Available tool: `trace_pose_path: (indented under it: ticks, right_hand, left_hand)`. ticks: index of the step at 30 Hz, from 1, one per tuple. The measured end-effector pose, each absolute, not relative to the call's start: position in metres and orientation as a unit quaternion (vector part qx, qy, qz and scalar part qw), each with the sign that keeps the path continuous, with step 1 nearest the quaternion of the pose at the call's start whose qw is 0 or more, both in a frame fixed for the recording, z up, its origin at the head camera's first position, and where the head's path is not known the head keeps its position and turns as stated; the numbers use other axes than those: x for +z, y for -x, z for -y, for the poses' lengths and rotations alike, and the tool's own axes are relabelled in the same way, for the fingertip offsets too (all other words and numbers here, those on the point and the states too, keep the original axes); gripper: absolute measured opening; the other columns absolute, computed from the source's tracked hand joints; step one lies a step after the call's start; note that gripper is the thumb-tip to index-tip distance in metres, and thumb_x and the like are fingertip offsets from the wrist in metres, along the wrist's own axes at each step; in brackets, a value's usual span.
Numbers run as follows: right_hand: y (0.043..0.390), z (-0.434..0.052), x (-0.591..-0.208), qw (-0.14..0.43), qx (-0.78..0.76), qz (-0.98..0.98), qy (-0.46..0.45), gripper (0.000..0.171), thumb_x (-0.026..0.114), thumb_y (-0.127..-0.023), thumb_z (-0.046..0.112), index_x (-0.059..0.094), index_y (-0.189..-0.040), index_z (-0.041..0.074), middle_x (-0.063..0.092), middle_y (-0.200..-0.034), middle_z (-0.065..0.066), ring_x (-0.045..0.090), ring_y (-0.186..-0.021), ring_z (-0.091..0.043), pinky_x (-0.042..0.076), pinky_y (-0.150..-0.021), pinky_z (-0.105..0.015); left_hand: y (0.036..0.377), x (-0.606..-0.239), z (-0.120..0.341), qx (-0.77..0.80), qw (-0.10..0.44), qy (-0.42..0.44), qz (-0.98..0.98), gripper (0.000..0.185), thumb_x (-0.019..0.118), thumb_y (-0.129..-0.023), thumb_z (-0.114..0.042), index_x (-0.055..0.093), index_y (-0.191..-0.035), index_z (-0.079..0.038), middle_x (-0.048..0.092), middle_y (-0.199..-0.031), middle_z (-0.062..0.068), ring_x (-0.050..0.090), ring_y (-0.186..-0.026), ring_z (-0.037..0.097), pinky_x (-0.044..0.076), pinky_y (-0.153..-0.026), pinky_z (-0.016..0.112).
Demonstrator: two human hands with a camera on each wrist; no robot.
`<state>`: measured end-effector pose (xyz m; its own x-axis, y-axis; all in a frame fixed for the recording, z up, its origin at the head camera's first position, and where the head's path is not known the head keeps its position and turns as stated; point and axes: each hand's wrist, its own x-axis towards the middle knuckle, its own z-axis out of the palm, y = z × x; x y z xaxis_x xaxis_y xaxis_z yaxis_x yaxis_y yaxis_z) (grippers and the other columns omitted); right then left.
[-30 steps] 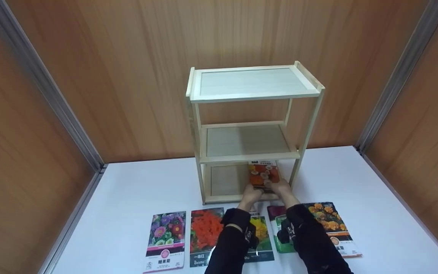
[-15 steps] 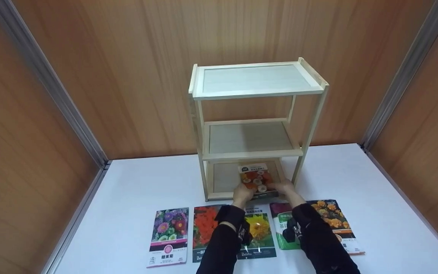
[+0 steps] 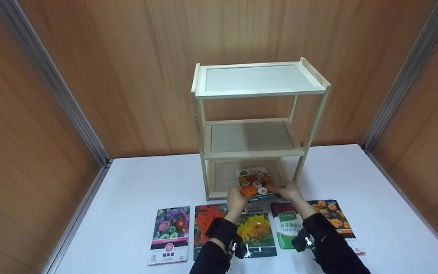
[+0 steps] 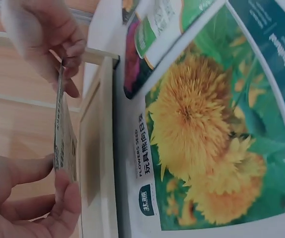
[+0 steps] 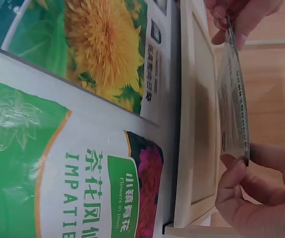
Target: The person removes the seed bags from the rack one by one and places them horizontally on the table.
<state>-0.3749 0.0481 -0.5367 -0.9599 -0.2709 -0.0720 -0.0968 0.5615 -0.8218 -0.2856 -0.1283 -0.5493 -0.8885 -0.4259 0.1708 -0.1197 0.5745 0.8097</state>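
Observation:
Both hands hold one orange-flower seed packet [image 3: 256, 183] over the front edge of the bottom shelf of a small wooden rack [image 3: 259, 127]. My left hand [image 3: 235, 198] pinches its lower left corner, seen edge-on in the left wrist view [image 4: 63, 191]. On the lower right corner, my right hand [image 3: 289, 190] pinches the packet [image 5: 231, 111] between thumb and fingers. The packet tilts forward above the shelf's front rail [image 5: 187, 124].
Several seed packets lie in a row on the white table [image 3: 135, 198]: a purple-flower one [image 3: 168, 234], a red one [image 3: 205, 228], a sunflower one [image 3: 257, 232], a green impatiens one [image 3: 289, 228] and a marigold one [image 3: 333, 219]. Wood-panel walls close in behind and beside.
The packet has come lower and further left, out toward the shelf's front edge, and both hands have drawn back with it.

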Motion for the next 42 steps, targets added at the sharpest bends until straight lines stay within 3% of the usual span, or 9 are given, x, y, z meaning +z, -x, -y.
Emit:
trace_pose_path:
  ticks: [2,3,6,11,23,30,35,39,42]
  right_hand:
    - [0.338,-0.046,-0.496,0.126,-0.457,-0.876,0.094,0.051,0.063,-0.081,0.019,0.047,-0.114,-0.016,0.05,-0.112,-0.029,0.047,-0.103,-0.038,0.041,-0.086,-0.043]
    - [0.326,-0.046,-0.485,0.121,-0.464,-0.872,0.096,0.044,0.061,-0.083,0.015,0.05,-0.113,-0.015,0.051,-0.111,-0.029,0.049,-0.101,-0.036,0.043,-0.083,-0.041]
    - [0.312,-0.05,-0.485,0.115,-0.506,-0.849,0.105,0.031,0.058,-0.084,0.009,0.057,-0.107,-0.012,0.057,-0.102,-0.024,0.056,-0.086,-0.027,0.048,-0.07,-0.035]
    - [0.289,-0.058,-0.486,0.12,-0.567,-0.812,0.071,0.03,0.058,-0.083,0.005,0.056,-0.108,-0.011,0.061,-0.092,-0.019,0.059,-0.07,-0.019,0.051,-0.059,-0.031]
    - [0.239,-0.084,-0.489,0.136,-0.606,-0.783,0.026,0.026,0.057,-0.084,0.003,0.055,-0.107,-0.01,0.064,-0.088,-0.019,0.063,-0.071,-0.023,0.052,-0.062,-0.035]
    - [0.224,-0.09,-0.494,0.12,-0.618,-0.777,-0.023,0.023,0.058,-0.083,0.0,0.057,-0.105,-0.007,0.066,-0.08,-0.012,0.06,-0.063,-0.017,0.051,-0.055,-0.03]
    - [0.221,-0.102,-0.497,0.109,-0.608,-0.785,-0.038,0.023,0.06,-0.083,0.002,0.058,-0.104,-0.007,0.066,-0.082,-0.011,0.059,-0.066,-0.013,0.05,-0.056,-0.028]
    - [0.223,-0.121,-0.501,0.105,-0.596,-0.795,-0.048,0.03,0.062,-0.082,0.006,0.056,-0.107,-0.008,0.066,-0.083,-0.011,0.059,-0.069,-0.01,0.048,-0.057,-0.024]
    - [0.226,-0.14,-0.505,0.107,-0.591,-0.798,-0.055,0.039,0.066,-0.08,0.012,0.054,-0.11,-0.009,0.066,-0.084,-0.01,0.059,-0.071,-0.009,0.047,-0.059,-0.022]
  left_hand:
    - [0.244,-0.491,0.122,-0.478,0.139,-0.169,0.851,0.019,0.069,-0.075,-0.009,0.055,-0.064,-0.003,0.046,-0.053,-0.001,0.043,-0.043,0.011,0.034,-0.042,0.021]
    - [0.233,-0.48,0.12,-0.49,0.138,-0.168,0.844,0.02,0.068,-0.076,-0.007,0.054,-0.062,-0.003,0.042,-0.05,-0.002,0.038,-0.04,0.008,0.029,-0.04,0.02]
    - [0.224,-0.486,0.122,-0.517,0.142,-0.162,0.828,0.017,0.069,-0.076,-0.011,0.059,-0.071,0.001,0.045,-0.054,-0.001,0.037,-0.044,0.008,0.029,-0.041,0.021]
    - [0.202,-0.489,0.117,-0.559,0.146,-0.143,0.804,0.023,0.071,-0.074,-0.01,0.06,-0.087,0.005,0.054,-0.061,0.003,0.048,-0.048,0.008,0.041,-0.043,0.021]
    - [0.161,-0.49,0.101,-0.611,0.051,-0.146,0.777,0.023,0.072,-0.072,-0.006,0.054,-0.086,0.0,0.051,-0.065,0.002,0.055,-0.049,0.009,0.049,-0.047,0.024]
    - [0.152,-0.498,0.09,-0.606,0.06,-0.12,0.784,0.027,0.07,-0.075,-0.011,0.053,-0.092,0.0,0.049,-0.064,0.0,0.052,-0.048,0.006,0.048,-0.045,0.021]
    - [0.148,-0.501,0.089,-0.56,0.056,-0.089,0.822,0.04,0.061,-0.083,-0.031,0.053,-0.107,0.0,0.054,-0.076,-0.002,0.053,-0.062,0.008,0.046,-0.051,0.022]
    - [0.143,-0.503,0.094,-0.494,0.054,-0.07,0.865,0.052,0.044,-0.09,-0.04,0.048,-0.119,0.003,0.053,-0.104,0.011,0.055,-0.091,0.023,0.048,-0.073,0.036]
    - [0.138,-0.507,0.1,-0.444,0.064,-0.073,0.891,0.059,0.035,-0.092,-0.045,0.044,-0.125,0.003,0.043,-0.123,0.02,0.044,-0.112,0.034,0.039,-0.088,0.048]
